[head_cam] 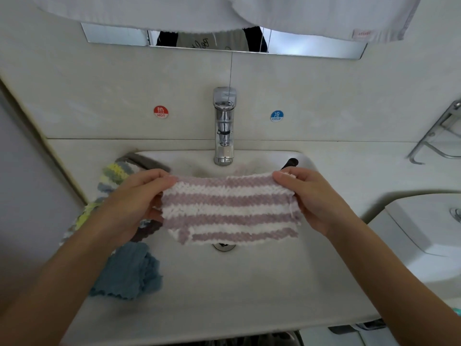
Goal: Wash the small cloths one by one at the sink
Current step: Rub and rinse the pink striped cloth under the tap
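A pink-and-white striped knitted cloth [230,211] is stretched flat over the sink basin [224,278], just below the chrome tap [224,128]. My left hand [139,198] pinches its left edge and my right hand [309,196] pinches its right edge. No water runs from the tap. The cloth hides most of the drain [223,246]. A blue cloth [129,273] lies on the sink's left rim, and a yellow, grey and white knitted cloth [112,178] lies behind my left arm, partly hidden.
Red HOT [161,112] and blue COLD [277,116] stickers flank the tap on the wall. A white towel [249,13] hangs overhead before a mirror strip. A metal rack [439,136] juts from the right wall. A white toilet cistern [424,233] stands at right.
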A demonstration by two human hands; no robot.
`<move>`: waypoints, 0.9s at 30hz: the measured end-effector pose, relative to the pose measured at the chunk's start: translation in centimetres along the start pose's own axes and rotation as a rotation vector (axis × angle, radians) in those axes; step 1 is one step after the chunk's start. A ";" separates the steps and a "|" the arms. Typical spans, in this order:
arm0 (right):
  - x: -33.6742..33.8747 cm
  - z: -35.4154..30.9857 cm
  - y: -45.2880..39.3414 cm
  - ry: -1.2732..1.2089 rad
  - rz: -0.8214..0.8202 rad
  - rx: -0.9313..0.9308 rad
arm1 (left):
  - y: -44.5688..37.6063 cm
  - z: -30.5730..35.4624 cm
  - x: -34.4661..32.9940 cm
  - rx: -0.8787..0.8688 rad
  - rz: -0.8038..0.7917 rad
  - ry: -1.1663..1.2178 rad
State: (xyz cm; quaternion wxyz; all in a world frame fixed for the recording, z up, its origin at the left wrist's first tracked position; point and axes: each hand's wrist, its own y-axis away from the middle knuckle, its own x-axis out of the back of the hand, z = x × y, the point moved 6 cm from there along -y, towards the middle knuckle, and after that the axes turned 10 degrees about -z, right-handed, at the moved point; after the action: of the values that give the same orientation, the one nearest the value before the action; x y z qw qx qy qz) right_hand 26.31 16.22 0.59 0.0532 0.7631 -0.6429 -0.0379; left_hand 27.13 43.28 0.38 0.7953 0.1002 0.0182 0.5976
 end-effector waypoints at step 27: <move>-1.7 0.4 2.0 0.039 -0.003 0.212 | -0.3 1.4 -12.5 -0.305 -0.338 0.182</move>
State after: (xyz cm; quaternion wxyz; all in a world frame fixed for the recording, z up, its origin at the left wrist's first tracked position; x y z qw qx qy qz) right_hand 24.01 17.59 0.43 -0.0155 0.7660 -0.6411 0.0452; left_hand 24.06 31.06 0.53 0.8851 -0.0799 0.0160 0.4583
